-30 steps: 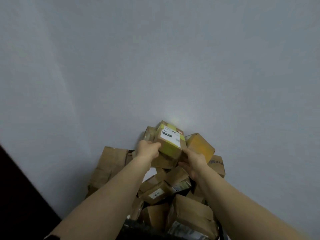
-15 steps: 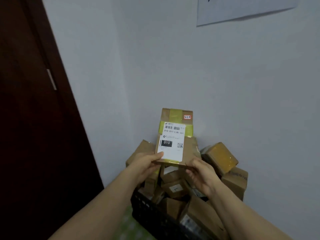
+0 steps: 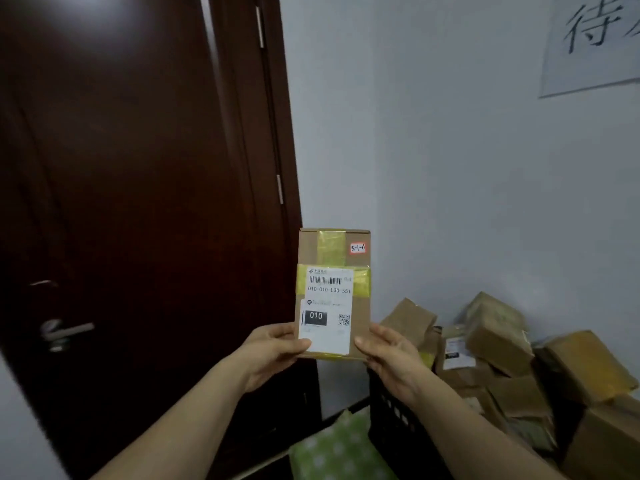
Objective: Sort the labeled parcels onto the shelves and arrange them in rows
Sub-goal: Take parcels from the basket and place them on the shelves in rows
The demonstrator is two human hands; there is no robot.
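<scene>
The parcel has risen clear of the pile at the right and stands upright, long axis vertical, label facing the person. The left hand and right hand each pinch a bottom corner, equally near. No shelf shows.

Dim room, glare on door, perhaps slight edge blur

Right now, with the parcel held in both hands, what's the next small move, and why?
Probably read the handwritten tag, seemingly 5-1-6, to pick the shelf; no shelves are in view. The left hand and right hand pinch the parcel at its lower corners, label facing the camera, clear of the pile in the crate.
</scene>
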